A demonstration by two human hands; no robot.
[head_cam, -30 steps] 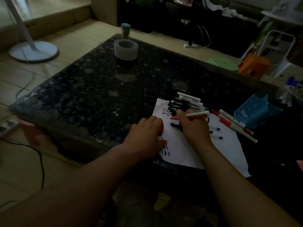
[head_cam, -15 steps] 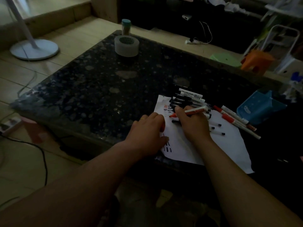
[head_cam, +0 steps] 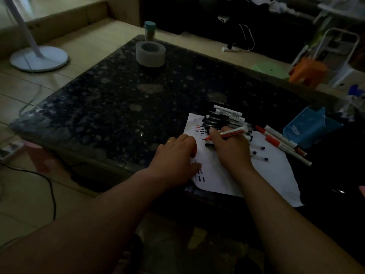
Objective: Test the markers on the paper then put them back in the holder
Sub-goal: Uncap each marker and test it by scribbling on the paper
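The dark speckled stone tabletop (head_cam: pixel 118 99) fills most of the view, dimly lit. At its near right corner lies a white sheet of paper (head_cam: pixel 272 175), its near edge hanging over the tabletop's rim.

Both forearms reach in from below. The left hand (head_cam: pixel 175 157) lies on the paper's left edge with fingers spread flat, its grip open and pressing the sheet down; a thin ring shows on one finger. The right hand (head_cam: pixel 231 151) rests on the middle of the paper, its grip closed around a red marker (head_cam: pixel 233 133). The marker is uncapped, slanted with its tip down and to the left, touching the paper just beside a cluster of short test strokes (head_cam: pixel 199 129).

A roll of tape (head_cam: pixel 150 54) sits at the far side of the tabletop, with a small teal-lidded jar (head_cam: pixel 149 30) behind it. The blue holder (head_cam: pixel 308 129) is on the tabletop to the right of the paper; whether it stands upright or lies tipped is hard to tell in the gloom.

A heap of black markers (head_cam: pixel 223 119) lies across the paper's far edge, just beyond the right hand. Two more red-capped markers (head_cam: pixel 280 142) lie side by side between the paper and the holder. A few thin pens with dark tips (head_cam: pixel 265 159) lie on the sheet to the right of the right hand. Another set of dark strokes (head_cam: pixel 199 177) marks the paper just below the left hand.
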